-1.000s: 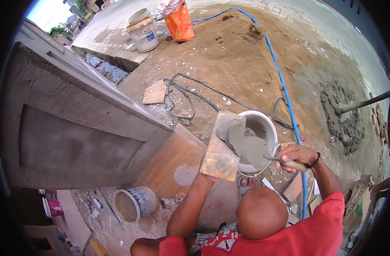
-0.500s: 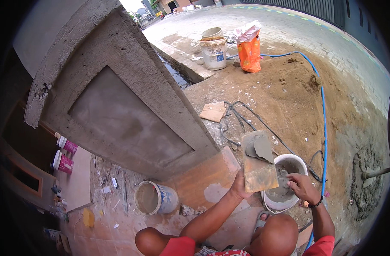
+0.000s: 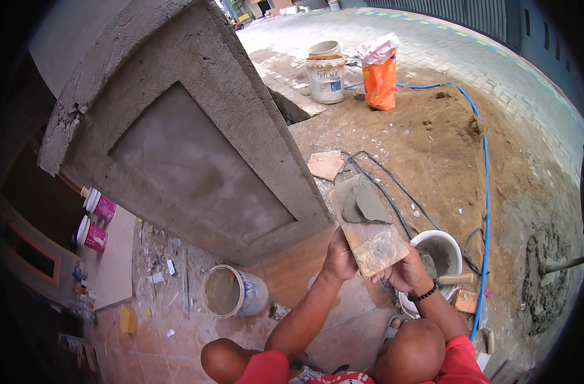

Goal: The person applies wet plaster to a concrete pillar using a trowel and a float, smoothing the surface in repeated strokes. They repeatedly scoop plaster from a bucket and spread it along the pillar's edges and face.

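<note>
A flat rectangular mortar board [image 3: 374, 246] is held tilted over my knees, a mound of wet grey mortar [image 3: 370, 206] on its far half. My left hand [image 3: 339, 257] is closed around its left edge. At the near right corner, my right hand [image 3: 410, 271] also grips the board, with some fingers hidden beneath it. Just right of that hand, a white bucket [image 3: 456, 251] contains grey mortar, partly covered by my wrist. A wooden tool handle [image 3: 456, 280] lies across the bucket's near rim; its other end is hidden.
A plastered wall with a recessed panel [image 3: 202, 173] rises at the left. Another bucket of grey mix [image 3: 252, 296] stands on the tiles. Beyond are a sand pile [image 3: 420, 137], a blue hose [image 3: 486, 192], a dark cable [image 3: 394, 173], an orange sack [image 3: 379, 83] and a white pail [image 3: 325, 83].
My right hand has moved left from over the bucket onto the board's near corner. The board has shifted left and turned. The wooden handle now shows at the bucket.
</note>
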### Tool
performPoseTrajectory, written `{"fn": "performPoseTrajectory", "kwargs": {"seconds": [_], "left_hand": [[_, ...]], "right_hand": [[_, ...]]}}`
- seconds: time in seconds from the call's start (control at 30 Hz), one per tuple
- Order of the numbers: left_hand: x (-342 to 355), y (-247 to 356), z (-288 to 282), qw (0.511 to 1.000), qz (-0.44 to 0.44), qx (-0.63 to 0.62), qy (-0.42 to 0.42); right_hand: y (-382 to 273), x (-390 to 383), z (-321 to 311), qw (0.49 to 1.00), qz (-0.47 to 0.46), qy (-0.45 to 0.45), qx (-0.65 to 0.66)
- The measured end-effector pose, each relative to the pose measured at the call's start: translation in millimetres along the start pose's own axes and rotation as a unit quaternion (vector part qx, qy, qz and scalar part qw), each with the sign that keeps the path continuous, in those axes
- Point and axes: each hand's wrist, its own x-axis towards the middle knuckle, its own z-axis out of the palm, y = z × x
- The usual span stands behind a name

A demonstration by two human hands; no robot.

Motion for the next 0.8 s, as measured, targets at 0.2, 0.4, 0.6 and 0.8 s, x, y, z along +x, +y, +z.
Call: {"fn": "performPoseTrajectory", "kwargs": {"seconds": [0.2,0.4,0.6,0.8], "left_hand": [[-9.3,9.2,5.3,0.998,0.028,-0.037,0.038],[-13.5,42.2,18.4,0.995,0.070,-0.039,-0.053],[-4.1,86.4,46.1,0.941,0.181,0.052,0.281],[-22.8,127.5,55.7,0.911,0.111,0.293,0.269]], "right_hand": [[23.9,19.7,-16.6,0.993,0.017,-0.043,0.110],[25.0,37.4,10.4,0.979,0.044,-0.158,0.118],[-7.7,93.0,87.5,0.991,-0.039,-0.127,0.024],[-46.6,156.5,182.1,0.956,-0.171,-0.192,-0.141]]}}
